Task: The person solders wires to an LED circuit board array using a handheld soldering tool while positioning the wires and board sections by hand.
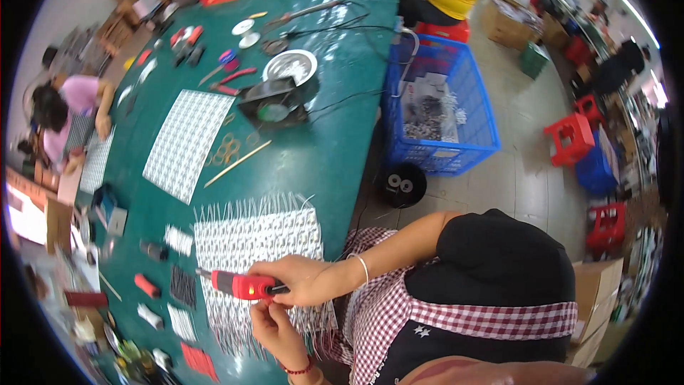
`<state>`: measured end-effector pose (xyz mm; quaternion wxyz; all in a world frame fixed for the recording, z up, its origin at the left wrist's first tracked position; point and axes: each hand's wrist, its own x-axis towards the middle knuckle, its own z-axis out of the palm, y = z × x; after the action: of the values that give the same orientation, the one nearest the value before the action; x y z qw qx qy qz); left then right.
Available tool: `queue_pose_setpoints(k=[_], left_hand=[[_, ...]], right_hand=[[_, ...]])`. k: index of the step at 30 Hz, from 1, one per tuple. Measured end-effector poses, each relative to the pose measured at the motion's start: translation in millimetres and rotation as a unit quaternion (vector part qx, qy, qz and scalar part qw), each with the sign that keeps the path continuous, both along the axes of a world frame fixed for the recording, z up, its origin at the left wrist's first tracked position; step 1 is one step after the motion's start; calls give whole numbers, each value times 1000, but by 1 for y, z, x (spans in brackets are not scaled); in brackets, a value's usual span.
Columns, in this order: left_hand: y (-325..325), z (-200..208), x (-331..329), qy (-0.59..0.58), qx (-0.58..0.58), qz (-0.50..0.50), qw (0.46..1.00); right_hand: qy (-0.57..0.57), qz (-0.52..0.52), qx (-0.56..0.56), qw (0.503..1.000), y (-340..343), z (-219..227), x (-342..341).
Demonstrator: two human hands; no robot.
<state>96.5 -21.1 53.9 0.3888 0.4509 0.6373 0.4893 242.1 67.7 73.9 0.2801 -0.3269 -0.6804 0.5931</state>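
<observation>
You look through a single wide fisheye camera worn on your head, the left one of a side-by-side pair. It faces steeply down over your own torso point(491, 264), which enters at the lower right, and onto the green table point(320, 164). Your hands point(303, 284) sit near the lens, below the middle of your view. Farther off, the tabletop stretches toward the upper edge, the floor point(527, 164) spreads rightward, and your surroundings bend along the round dark rim.

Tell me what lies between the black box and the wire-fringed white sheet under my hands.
In the head view, a thin tan stick lies there on the green table, with tan rings beside it.
</observation>
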Motion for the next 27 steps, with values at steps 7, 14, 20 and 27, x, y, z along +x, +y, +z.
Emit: queue_pose_setpoints(k=[7,14,20,27], left_hand=[[19,28,9,274,-9,-116,955],[35,37,13,234,-29,-165,958],[37,23,5,283,75,-183,938],[41,30,0,207,20,-215,954]], right_hand=[[10,-47,0,999,3,-2,18],[69,-105,20,992,7,3,27],[47,-130,55,989,8,-6,28],[289,-69,-215,930,12,-10,37]])
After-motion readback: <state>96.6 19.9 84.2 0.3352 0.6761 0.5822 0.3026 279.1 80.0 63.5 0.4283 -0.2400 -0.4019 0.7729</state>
